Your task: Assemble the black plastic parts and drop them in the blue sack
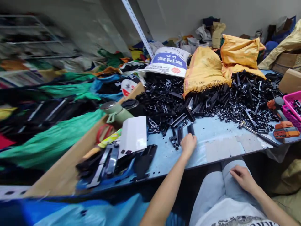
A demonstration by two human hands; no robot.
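Observation:
On the blue tabletop, my left hand [188,144] is closed around the near end of a short black plastic piece [191,129]. Just left of it lie more black strips [180,135] and a few small black parts [174,142]. Behind them rises a big heap of black parts [162,100], some with shiny metal. Down over my thigh rests my right hand [243,178], fingers loosely bent and slightly apart, with nothing visible in it.
A hammer [258,135] and an orange cordless drill [285,130] lie at the right, beside a pink basket [293,108]. Sacks [203,69] lean over the heap. Left stand a white box [134,133], a green cup [117,112] and a wooden edge board [70,157].

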